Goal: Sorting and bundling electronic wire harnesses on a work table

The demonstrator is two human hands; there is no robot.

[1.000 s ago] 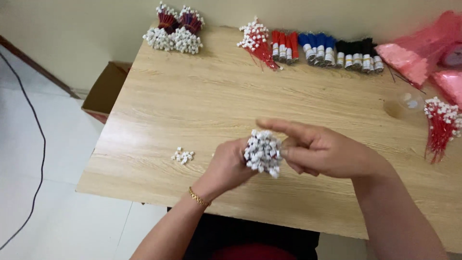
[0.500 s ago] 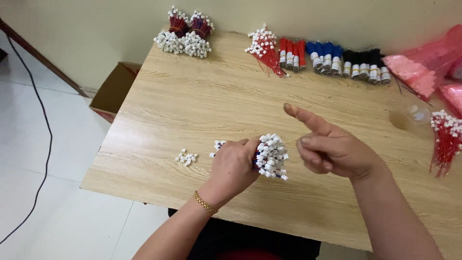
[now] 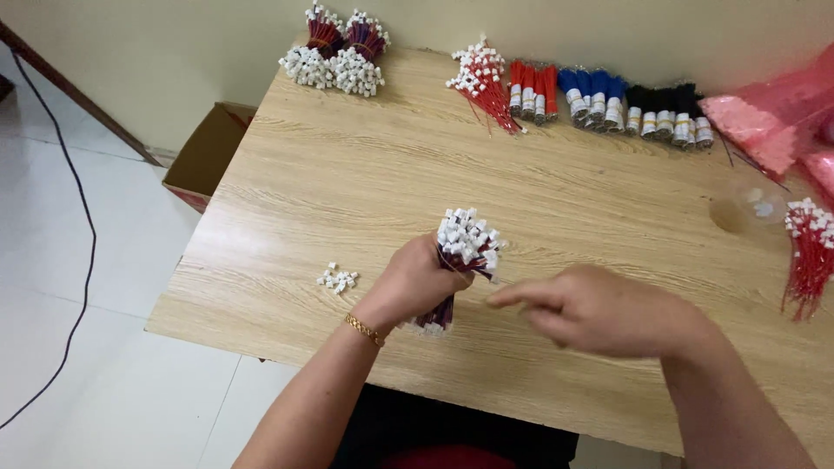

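Fingers of the left hand [image 3: 415, 280] clamp a wire bundle [image 3: 460, 260] capped with white plastic plugs; right hand [image 3: 599, 308] loose, forefinger extended.

Bright soft light all over, faint shadows, no glare, right hand [image 3: 599, 308] a bit blurry, the rest sharp

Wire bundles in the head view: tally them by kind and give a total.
Held in left hand: bundle with white connectors: 1
Far corner bundles: 2
Loose red wire bundles: 2, the second at the right edge
Row of red, blue and black bundles: individual count unclear
Total clearly countable: 5
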